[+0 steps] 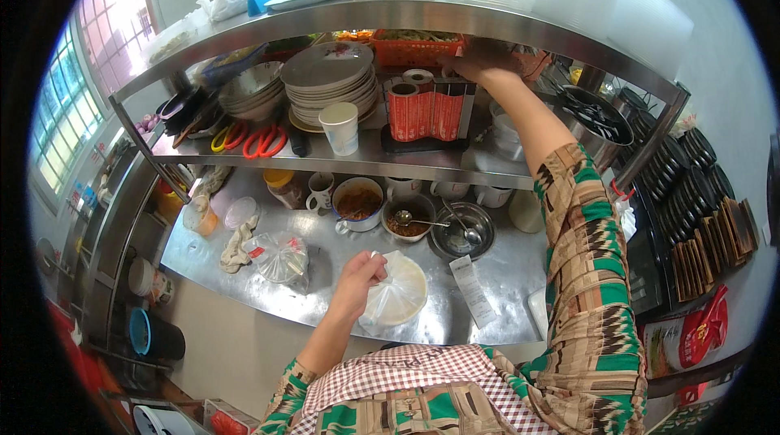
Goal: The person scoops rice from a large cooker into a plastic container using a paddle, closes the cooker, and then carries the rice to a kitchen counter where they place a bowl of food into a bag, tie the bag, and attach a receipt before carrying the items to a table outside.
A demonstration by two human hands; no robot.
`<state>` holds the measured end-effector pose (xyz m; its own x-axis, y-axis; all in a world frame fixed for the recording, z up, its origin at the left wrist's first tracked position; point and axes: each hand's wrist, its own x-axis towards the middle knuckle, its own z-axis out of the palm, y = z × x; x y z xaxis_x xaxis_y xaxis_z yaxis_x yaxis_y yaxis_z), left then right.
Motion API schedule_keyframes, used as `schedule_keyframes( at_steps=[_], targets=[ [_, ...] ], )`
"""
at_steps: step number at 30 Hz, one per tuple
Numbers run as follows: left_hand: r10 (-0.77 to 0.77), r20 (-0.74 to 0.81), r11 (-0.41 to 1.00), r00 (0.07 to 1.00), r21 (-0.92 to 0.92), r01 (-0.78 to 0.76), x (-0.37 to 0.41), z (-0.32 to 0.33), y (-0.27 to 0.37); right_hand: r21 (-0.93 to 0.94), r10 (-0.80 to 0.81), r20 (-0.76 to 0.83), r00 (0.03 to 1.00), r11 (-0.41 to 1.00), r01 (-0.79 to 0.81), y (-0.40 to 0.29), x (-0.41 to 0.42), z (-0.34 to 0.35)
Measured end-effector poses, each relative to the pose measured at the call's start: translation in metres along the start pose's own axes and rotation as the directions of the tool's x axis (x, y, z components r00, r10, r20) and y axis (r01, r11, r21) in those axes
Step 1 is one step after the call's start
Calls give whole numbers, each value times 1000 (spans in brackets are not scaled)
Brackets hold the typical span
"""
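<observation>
My left hand [359, 279] pinches the gathered neck of a clear plastic bag [390, 295], which wraps a round, pale-lidded container near the table's front edge. On the middle shelf, my right hand [484, 60] reaches in behind a rack of red printed rolls [426, 115]. It is dark and blurred there, so its fingers do not show clearly. A printed paper slip [473, 292] lies to the right of the bag. Another knotted clear bag [281, 259] with a container inside sits to the left, next to a crumpled cloth [239, 245].
Behind the bag stand an enamel pot of sauce [358, 200], a bowl with a spoon [409, 215] and a steel bowl [463, 231]. The shelf's steel edge [365, 167] overhangs them. It carries stacked plates [329, 78], a paper cup [339, 128] and red-handled scissors [265, 141].
</observation>
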<state>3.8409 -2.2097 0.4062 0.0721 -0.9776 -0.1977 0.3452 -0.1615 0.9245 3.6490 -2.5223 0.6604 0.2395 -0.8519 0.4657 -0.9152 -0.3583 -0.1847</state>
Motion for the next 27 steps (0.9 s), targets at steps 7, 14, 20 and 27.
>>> schedule_keyframes(
  at_steps=[7, 14, 20, 27],
  targets=[
    [-39, -46, 996, 998, -80, 35, -3, -8, 6, -4, -200, 151, 968, 979, 203, 16, 21, 0],
    [-21, -29, 997, 999, -72, 19, -4, -9, 7, 106, -290, 300, 909, 957, 270, 30, 18, -10],
    [-17, -16, 998, 1000, -57, 16, -1, -9, 7, 154, -401, 202, 894, 914, 375, 44, 15, -9],
    [2, -36, 999, 999, -45, -4, -4, -9, 7, 497, -63, 100, 993, 868, 5, 80, -15, 18]
  ],
)
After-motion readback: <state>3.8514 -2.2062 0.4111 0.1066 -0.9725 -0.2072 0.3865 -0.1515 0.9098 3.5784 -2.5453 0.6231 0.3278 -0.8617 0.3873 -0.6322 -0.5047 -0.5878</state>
